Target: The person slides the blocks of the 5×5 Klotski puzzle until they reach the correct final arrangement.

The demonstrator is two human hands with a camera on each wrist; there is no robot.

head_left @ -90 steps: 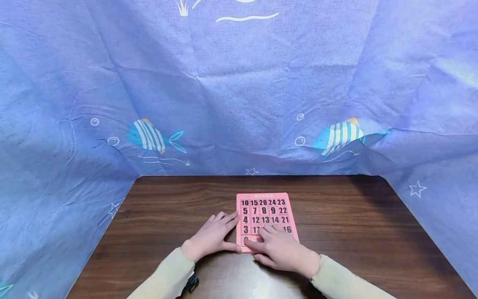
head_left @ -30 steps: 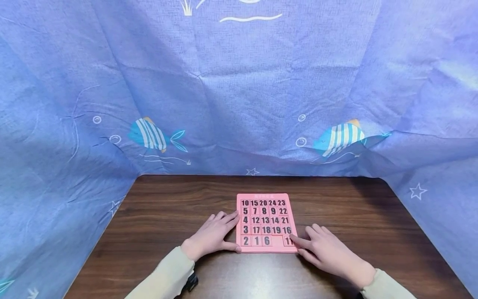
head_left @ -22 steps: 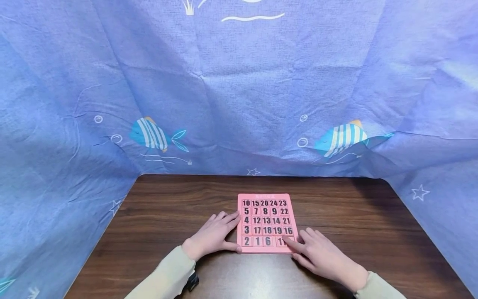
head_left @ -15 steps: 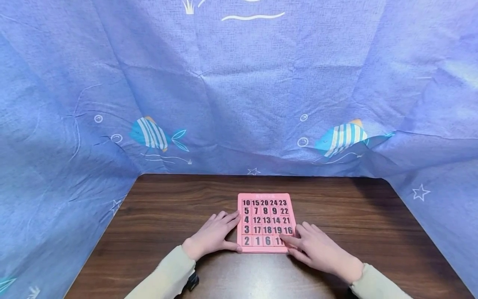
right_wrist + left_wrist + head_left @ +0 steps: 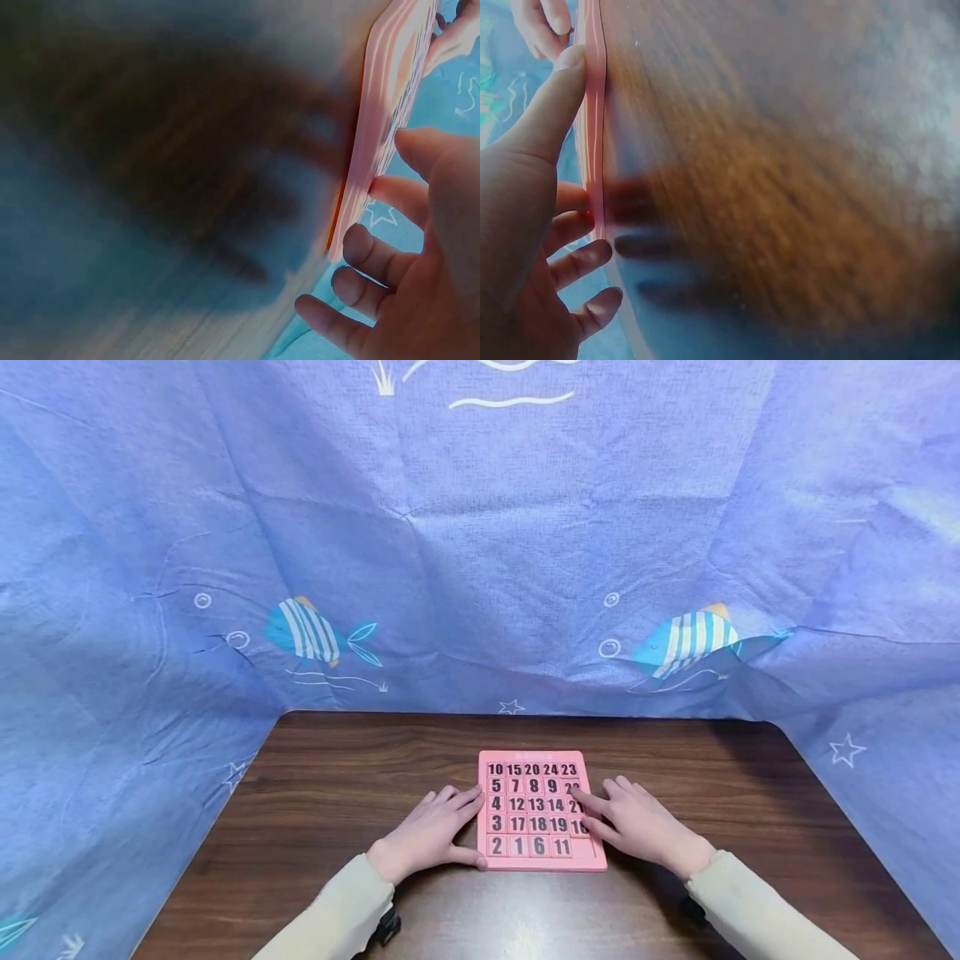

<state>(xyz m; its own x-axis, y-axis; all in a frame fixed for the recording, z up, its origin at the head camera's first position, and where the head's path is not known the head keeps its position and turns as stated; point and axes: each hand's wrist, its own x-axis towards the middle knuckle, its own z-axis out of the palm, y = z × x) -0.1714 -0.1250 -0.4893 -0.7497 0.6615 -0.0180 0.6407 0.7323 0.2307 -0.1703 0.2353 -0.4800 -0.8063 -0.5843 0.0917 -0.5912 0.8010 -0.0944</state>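
Observation:
A pink sliding number puzzle (image 5: 542, 864) lies flat on the table, its numbered tiles in rows within a raised frame. The open slot is at the bottom right corner, right of the 11 tile (image 5: 562, 847). Along the puzzle's left edge rests my left hand (image 5: 427, 831), fingers extended, thumb at the near left corner. My right hand (image 5: 645, 822) reaches in from the right; its index fingertip touches the 22 tile (image 5: 570, 787) and partly covers it. Its thumb lies by the 16 tile (image 5: 577, 827), which sits slightly lower than the 19 tile (image 5: 558, 825).
The dark wood-grain table (image 5: 360, 760) extends around the puzzle on every side. Behind and beside it hangs a blue cloth (image 5: 487, 568) printed with fish and stars. Black bands show at both wrists.
The right hand slid the 11 tile left, from the bottom right corner to beside the 6. It then moved up to the right column. The left hand stays put.

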